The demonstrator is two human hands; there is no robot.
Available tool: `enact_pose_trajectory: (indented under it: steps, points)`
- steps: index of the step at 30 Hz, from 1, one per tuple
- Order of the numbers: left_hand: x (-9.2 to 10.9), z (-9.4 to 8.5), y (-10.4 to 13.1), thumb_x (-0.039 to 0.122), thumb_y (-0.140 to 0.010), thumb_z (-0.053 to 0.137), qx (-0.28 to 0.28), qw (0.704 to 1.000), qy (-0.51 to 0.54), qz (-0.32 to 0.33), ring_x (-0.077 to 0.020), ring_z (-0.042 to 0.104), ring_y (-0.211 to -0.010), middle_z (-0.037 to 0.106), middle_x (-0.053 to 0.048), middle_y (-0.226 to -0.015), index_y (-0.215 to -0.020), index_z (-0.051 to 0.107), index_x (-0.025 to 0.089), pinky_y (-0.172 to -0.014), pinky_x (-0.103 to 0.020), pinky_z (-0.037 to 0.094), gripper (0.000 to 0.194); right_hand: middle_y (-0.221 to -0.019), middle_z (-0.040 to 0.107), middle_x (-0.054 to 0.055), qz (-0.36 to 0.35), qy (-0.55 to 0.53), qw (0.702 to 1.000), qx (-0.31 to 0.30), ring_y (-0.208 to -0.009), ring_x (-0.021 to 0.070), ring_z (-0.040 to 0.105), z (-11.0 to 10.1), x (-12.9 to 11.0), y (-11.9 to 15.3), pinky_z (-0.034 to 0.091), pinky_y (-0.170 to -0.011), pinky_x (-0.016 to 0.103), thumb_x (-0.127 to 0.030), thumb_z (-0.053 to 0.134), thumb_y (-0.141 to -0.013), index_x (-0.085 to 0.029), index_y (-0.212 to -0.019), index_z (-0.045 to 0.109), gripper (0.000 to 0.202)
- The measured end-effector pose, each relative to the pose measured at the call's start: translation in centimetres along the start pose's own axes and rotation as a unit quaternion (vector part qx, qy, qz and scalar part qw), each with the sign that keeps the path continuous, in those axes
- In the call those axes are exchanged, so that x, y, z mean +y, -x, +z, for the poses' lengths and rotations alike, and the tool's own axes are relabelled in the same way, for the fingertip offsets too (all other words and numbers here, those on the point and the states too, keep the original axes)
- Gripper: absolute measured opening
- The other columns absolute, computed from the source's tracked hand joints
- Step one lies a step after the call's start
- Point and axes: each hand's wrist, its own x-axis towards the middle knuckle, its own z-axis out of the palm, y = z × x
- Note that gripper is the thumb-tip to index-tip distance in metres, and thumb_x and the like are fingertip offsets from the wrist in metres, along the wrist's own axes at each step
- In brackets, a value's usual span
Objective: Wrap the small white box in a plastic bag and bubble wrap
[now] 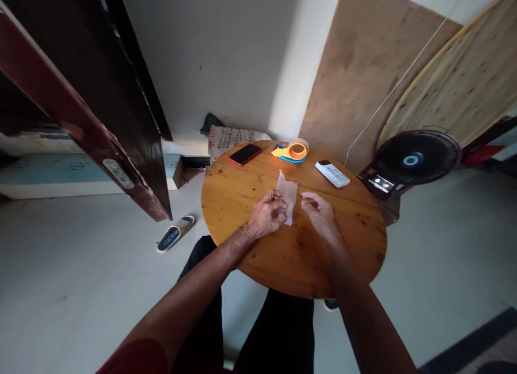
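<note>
A: Where is the sheet (pixel 290 189)?

B: Near the middle of the bench (pixel 230 196), slightly toward the far edge. The phone (pixel 245 154) and tape (pixel 284 151) lie beyond it, by that edge.

A: And the hands?

B: The left hand (pixel 266 213) is half curled, fingers over the sheet's left side; whether they pinch it or just rest there, I can't tell. The right hand (pixel 320 213) is bent just beside the other side, thumb and fingertips close together. Whether anything is between them, I can't tell.

A: How would it handle?

B: Very light, I'd judge: limp, easily creased or torn, maybe slippery. I'd take it flat by two opposite edges, without tugging.

A: What's hard to make out?

B: The left hand covers part of its left side. Film or paper, one layer or two, I can't say. The white box (pixel 332 174), toward the bench's far right edge, has print too small to read.
</note>
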Motion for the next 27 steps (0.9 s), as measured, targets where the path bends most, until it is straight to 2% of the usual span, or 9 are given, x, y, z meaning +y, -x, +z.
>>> enact_pose_trajectory:
  steps: [3,6,8,10,14,19,24,27]
  points:
    - [-0.2,0.1,-0.1,0.019,-0.069,0.065,0.004,1.0,-0.013,0.003,-0.023,0.057,-0.105,0.056,-0.009,-0.114,-0.088,0.067,0.022,-0.09,-0.038,0.05,0.019,-0.108,0.068,0.008,-0.073,0.066,0.993,-0.059,-0.087,0.0206,0.064,-0.5,-0.4,-1.2,0.053,-0.082,0.038,-0.025,0.049,-0.079,-0.02,-0.111,0.067,0.037]
    - [-0.1,0.0,-0.2,0.017,-0.07,0.065,-0.01,1.0,-0.004,-0.004,-0.0254,0.055,-0.114,0.056,-0.011,-0.119,-0.091,0.066,0.02,-0.098,-0.042,0.047,0.021,-0.128,0.059,0.007,-0.167,0.117,0.974,-0.094,-0.115,0.0227,0.056,0.1,-0.6,-2.1,0.046,-0.1,0.04,-0.012,0.044,-0.076,-0.023,-0.114,0.067,0.046]
    - [0.0,-0.1,-0.3,0.015,-0.07,0.064,-0.019,1.0,0.009,-0.007,-0.0252,0.055,-0.116,0.057,-0.011,-0.12,-0.092,0.065,0.019,-0.1,-0.042,0.045,0.022,-0.138,0.052,0.006,-0.2,0.147,0.963,-0.106,-0.127,0.0247,0.049,0.9,-0.7,-2.3,0.041,-0.107,0.041,-0.009,0.046,-0.073,-0.023,-0.113,0.068,0.048]
    - [0.0,-0.1,-0.4,0.014,-0.071,0.063,-0.022,0.999,0.023,-0.006,-0.0239,0.056,-0.114,0.06,-0.01,-0.117,-0.093,0.064,0.019,-0.099,-0.041,0.046,0.022,-0.144,0.046,0.005,-0.213,0.17,0.956,-0.112,-0.13,0.0274,0.045,1.6,-0.9,-2.2,0.04,-0.107,0.043,-0.01,0.05,-0.073,-0.024,-0.114,0.067,0.047]
    - [-0.3,0.0,-0.6,0.012,-0.072,0.061,-0.027,0.998,0.047,0.014,-0.0217,0.058,-0.107,0.063,-0.007,-0.108,-0.093,0.061,0.019,-0.097,-0.038,0.046,0.022,-0.152,0.036,0.003,-0.233,0.218,0.942,-0.101,-0.132,0.033,0.042,1.9,-1.2,-1.9,0.039,-0.105,0.051,-0.013,0.056,-0.075,-0.027,-0.113,0.066,0.041]
    - [-0.5,0.2,-0.6,0.012,-0.072,0.059,-0.04,0.998,0.05,-0.001,-0.0207,0.058,-0.104,0.064,-0.005,-0.104,-0.092,0.06,0.019,-0.095,-0.036,0.047,0.021,-0.156,0.029,0.004,-0.224,0.267,0.934,-0.073,-0.129,0.0362,0.042,0.9,-1.4,-2.0,0.035,-0.101,0.059,-0.01,0.05,-0.079,-0.023,-0.097,0.065,0.026]
    - [-0.2,0.2,-0.7,0.013,-0.072,0.057,-0.053,0.996,0.07,-0.018,-0.0185,0.059,-0.097,0.064,-0.004,-0.1,-0.089,0.059,0.019,-0.09,-0.033,0.048,0.018,-0.156,0.027,0.006,-0.212,0.243,0.946,0.013,-0.133,0.037,0.037,0.4,-1.7,-2.2,0.031,-0.104,0.058,-0.013,0.046,-0.084,-0.02,-0.095,0.063,0.022]
    - [-0.2,0.2,-0.8,0.012,-0.072,0.057,-0.062,0.994,0.081,-0.04,-0.0167,0.06,-0.091,0.064,-0.003,-0.098,-0.088,0.058,0.02,-0.085,-0.03,0.05,0.017,-0.154,0.03,0.006,-0.212,0.213,0.953,0.038,-0.134,0.0351,0.037,0.5,-1.6,-2.1,0.031,-0.106,0.056,-0.014,0.047,-0.084,-0.021,-0.094,0.063,0.02]
